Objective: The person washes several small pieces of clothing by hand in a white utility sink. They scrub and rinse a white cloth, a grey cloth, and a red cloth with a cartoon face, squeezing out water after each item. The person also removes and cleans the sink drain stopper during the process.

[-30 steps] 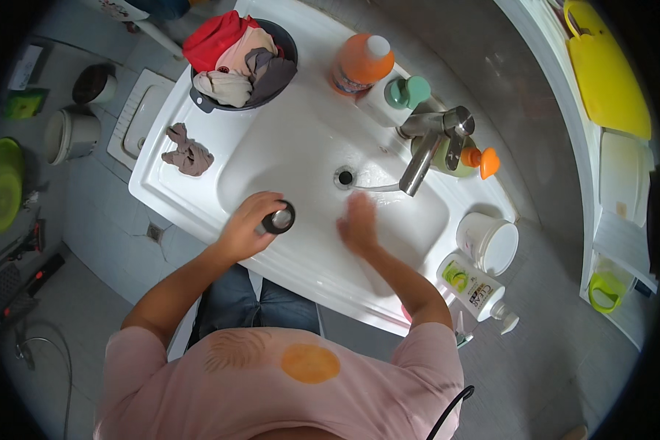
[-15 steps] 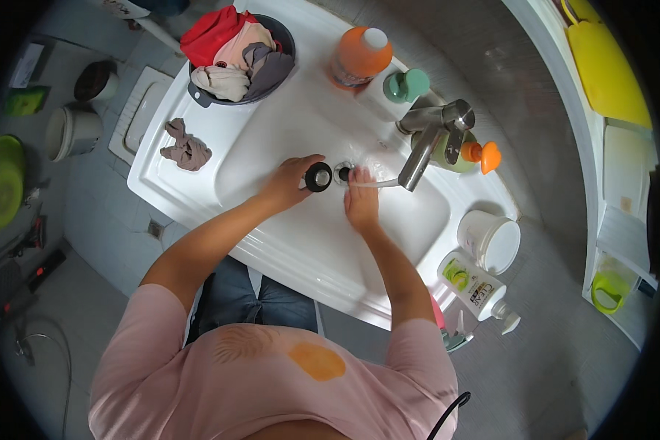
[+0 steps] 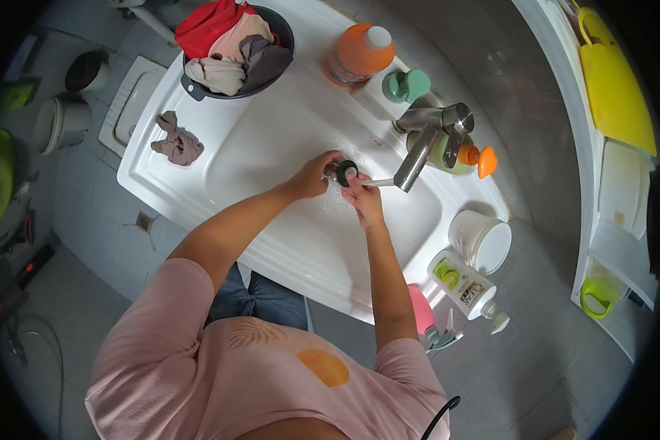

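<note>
While thin water runs down, the big white sink [image 3: 275,231] fills the middle of the view. On its far left corner sits a dark round basin [image 3: 287,53] full of clothes [image 3: 213,33], red, pale and gray. The shiny metal tap [image 3: 422,150] leans in over the sink from the right. A white pump bottle [image 3: 462,284] lies tipped on the near right side, and an orange bottle [image 3: 352,55] is at the back.

The left hand [image 3: 312,178] comes in from the left, its fingers curled around a small black and silver thing [image 3: 347,173]. The right hand [image 3: 364,199] is on the other side, its fingertips bunched close and touching the black end. I cannot tell if they squeeze it or only rub it. A crumpled brown cloth [image 3: 177,143] lies on the left ledge, well apart from both hands.

The small thing is low in the sink, between the hands, right by the thin water [image 3: 378,182]. Wet things get slippery, so the left fingers should hold tight. It is good to turn it slowly, so water touches every side, and rub gently around the rim.
</note>
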`<state>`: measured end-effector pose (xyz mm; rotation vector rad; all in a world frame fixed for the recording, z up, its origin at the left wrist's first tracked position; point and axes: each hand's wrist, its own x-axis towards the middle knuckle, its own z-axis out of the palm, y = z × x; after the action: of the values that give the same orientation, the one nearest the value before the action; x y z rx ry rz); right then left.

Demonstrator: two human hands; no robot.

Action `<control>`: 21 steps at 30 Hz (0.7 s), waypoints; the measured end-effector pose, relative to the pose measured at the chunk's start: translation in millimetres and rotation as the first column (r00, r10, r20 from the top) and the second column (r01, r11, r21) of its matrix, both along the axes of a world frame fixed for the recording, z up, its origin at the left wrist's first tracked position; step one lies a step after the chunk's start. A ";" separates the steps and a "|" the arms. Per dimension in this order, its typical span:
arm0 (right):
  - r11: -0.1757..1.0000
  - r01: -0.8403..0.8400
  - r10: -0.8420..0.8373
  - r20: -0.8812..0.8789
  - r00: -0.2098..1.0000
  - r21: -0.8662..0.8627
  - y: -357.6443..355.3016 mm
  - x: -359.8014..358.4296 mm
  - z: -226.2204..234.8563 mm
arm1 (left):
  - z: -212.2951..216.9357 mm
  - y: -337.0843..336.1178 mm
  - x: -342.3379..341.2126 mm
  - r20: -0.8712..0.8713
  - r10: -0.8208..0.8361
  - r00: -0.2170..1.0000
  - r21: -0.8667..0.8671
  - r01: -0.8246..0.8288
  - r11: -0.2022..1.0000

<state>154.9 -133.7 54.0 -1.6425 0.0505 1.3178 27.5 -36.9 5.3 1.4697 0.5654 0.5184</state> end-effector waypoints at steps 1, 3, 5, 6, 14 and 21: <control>0.998 -0.052 0.049 0.090 0.995 0.035 -0.5 -0.4 -2.3 | -6.6 -0.4 -3.0 -0.043 -0.043 0.998 -0.112 0.038 0.993; 0.982 -0.161 0.128 0.274 0.953 0.099 1.6 -1.2 -3.9 | -3.4 7.0 -4.1 -0.108 -0.143 0.984 -0.329 0.100 0.939; 0.991 -0.104 0.089 0.162 0.983 0.082 0.5 -1.8 -3.1 | 5.5 8.4 -0.7 -0.236 -0.105 0.966 -0.321 0.025 0.947; 0.996 -0.039 0.034 0.069 0.997 0.075 3.1 -0.5 -3.8 | 9.9 6.8 0.3 -0.297 -0.089 0.951 -0.317 -0.011 0.948; 0.993 0.079 -0.077 -0.023 0.997 0.087 -2.2 10.5 -13.9 | 9.4 -13.0 14.9 -0.299 0.012 0.954 -0.453 -0.153 0.878; 1.000 -0.002 0.002 0.009 1.000 0.001 -15.8 16.8 -45.3 | -4.5 -29.7 17.9 -0.434 0.065 0.899 -0.227 -0.179 0.957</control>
<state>171.7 -149.5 8.7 -1.6484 0.0426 1.3116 45.4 -66.7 0.8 1.2979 1.0381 0.2048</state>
